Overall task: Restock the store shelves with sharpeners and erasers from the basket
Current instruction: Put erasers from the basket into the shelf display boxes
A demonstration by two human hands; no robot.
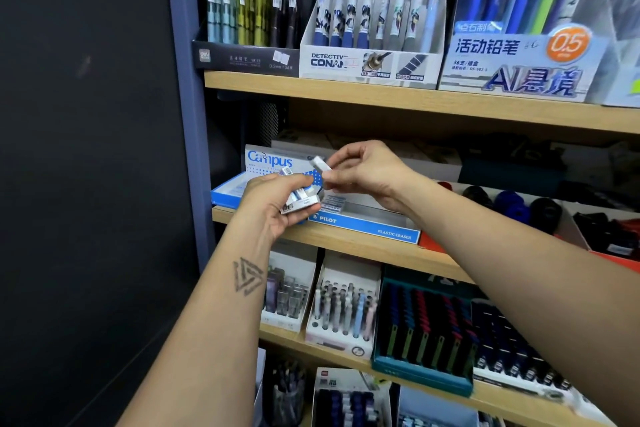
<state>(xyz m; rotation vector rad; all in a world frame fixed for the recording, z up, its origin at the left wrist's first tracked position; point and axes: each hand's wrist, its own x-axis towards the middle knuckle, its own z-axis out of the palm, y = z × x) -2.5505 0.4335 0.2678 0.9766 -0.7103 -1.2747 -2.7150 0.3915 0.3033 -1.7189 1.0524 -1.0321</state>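
Right grip (360, 170) pinching one eraser (321, 163); left grip (277, 201) holding several

Both your forearms reach forward and up. Your left hand (277, 203) curls its fingers in a grip, palm toward you; your right hand (363, 172) pinches with thumb and fingertips just beside it.

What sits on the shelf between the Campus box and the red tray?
Head view: the PILOT eraser box, between the Campus box and red tray.
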